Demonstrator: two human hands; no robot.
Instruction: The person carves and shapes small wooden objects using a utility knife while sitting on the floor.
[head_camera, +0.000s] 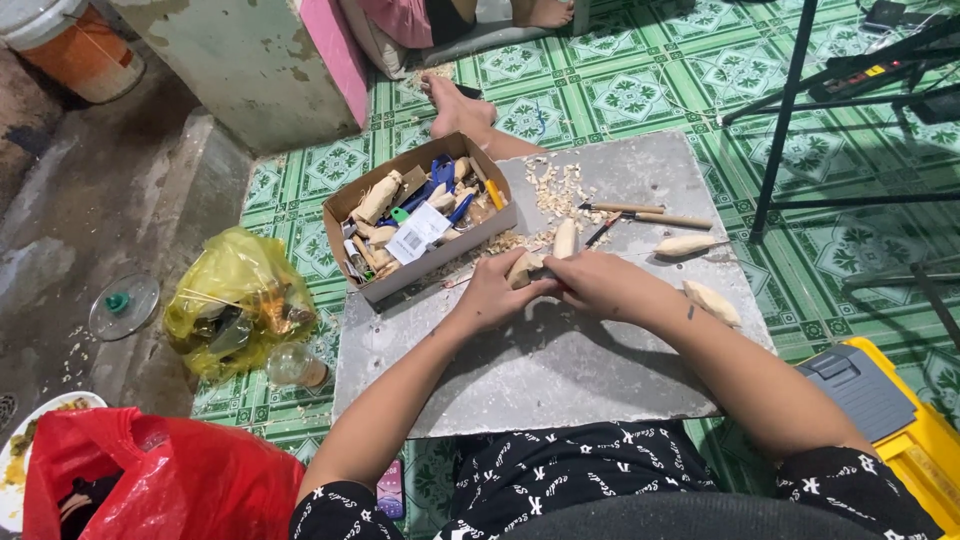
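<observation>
My left hand (492, 292) and my right hand (598, 283) meet over a grey board (560, 370) on my lap. Together they hold a small pale wooden piece (524, 267). The left fingers wrap its near end. The right hand closes beside it, and whatever tool it holds is hidden. Another pale carved piece (565, 238) stands just behind the hands. Wood shavings (560, 190) lie scattered at the board's far side.
A cardboard box (345, 205) of wood pieces and blue-handled tools sits far left on the board. Two wooden-handled tools (645, 213) and carved pieces (712, 301) lie to the right. A yellow bag (235, 300), red bag (165, 480), yellow toolbox (915, 435) and black stand legs (785, 120) surround me.
</observation>
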